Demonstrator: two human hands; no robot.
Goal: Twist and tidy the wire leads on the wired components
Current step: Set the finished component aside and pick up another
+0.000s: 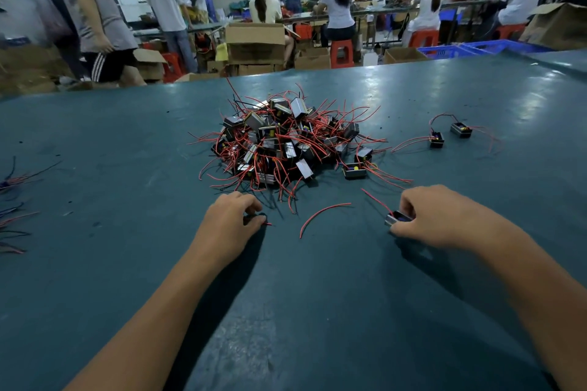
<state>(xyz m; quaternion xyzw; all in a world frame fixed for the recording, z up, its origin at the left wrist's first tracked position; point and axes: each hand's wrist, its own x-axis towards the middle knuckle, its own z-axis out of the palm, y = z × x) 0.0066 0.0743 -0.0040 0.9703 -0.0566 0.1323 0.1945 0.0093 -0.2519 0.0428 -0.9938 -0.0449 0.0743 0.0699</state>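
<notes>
Components [286,140] sit heaped mid-table so you can draw singles near: your right hand [435,216] pinches one small box [397,218] closed-fingered, your left hand [233,220] curls around a dark lead [259,216].

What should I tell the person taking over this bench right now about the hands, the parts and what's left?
Right hand: shut on a small box part, its red lead sticking out to the left.
Left hand: pinching a wire end on the green table by the pile's near edge.
Big pile of parts in the middle, leads tangled, not yet done.
Two parts lie apart at far right.
One loose red wire lies between the hands.
Nearly all remains.
</notes>
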